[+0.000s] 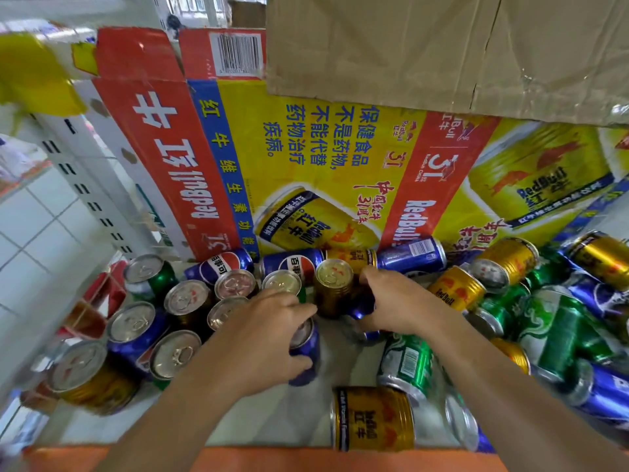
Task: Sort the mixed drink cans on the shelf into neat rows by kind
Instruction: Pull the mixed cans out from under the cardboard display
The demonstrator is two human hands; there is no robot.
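One blue can (307, 347) in left hand (269, 338) — second can (362, 307) in right hand (396, 298).

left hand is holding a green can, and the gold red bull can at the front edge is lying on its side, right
Not quite. The head view shows the left hand gripping a blue can, not a green one. The gold Red Bull can at the front edge does lie on its side.

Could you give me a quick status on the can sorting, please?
Left hand grips a blue can. Right hand grips a second blue can. Mixed cans lie heaped on the right.
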